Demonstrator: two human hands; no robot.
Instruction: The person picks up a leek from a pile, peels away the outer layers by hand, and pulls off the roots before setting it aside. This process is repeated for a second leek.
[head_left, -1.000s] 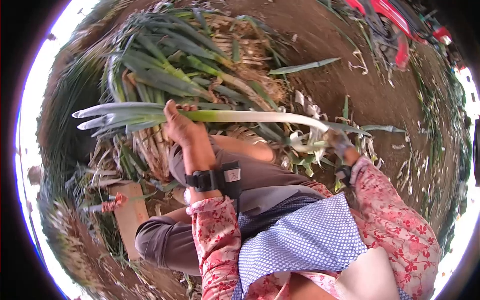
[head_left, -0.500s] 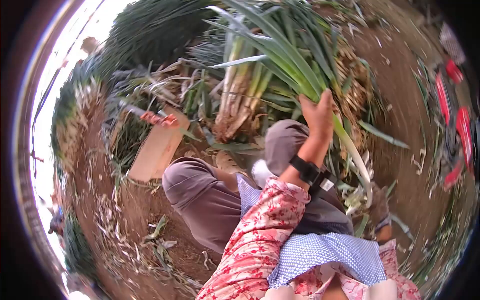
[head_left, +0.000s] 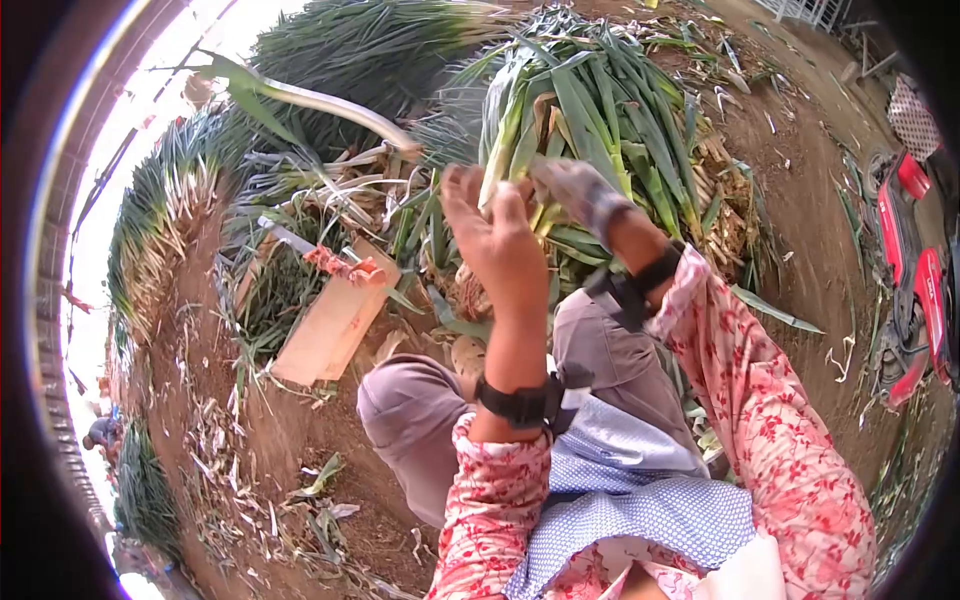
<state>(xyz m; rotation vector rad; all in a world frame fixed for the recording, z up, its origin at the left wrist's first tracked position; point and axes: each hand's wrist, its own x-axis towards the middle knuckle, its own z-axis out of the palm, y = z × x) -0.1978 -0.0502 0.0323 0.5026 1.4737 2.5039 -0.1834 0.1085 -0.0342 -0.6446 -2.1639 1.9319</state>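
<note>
Both arms are raised in front of the body, forearms angled up toward the heap of leeks (head_left: 600, 110) that lies on the ground just past the knees. The left hand (head_left: 497, 240) is lifted with its back toward the camera, wrist strapped with a black band (head_left: 520, 402), fingers partly spread and curled a little at the tips; they close on nothing that can be seen, and the fingertips stand just at the lower edge of the green leaves. The right hand (head_left: 580, 192), in a pale, soiled glove, reaches from the right with the flowered sleeve (head_left: 760, 400) behind it, and its fingers lie against the pale-green stalk of a leek (head_left: 503, 150) at the front of the heap; whether they are truly clamped on that stalk cannot be told, since the glove is blurred. The two hands are close together, the stalk rising between them. To the left, well apart from both hands, a light wooden board (head_left: 335, 320) lies on the soil with a red-handled tool (head_left: 345, 268) resting at its upper end.
</note>
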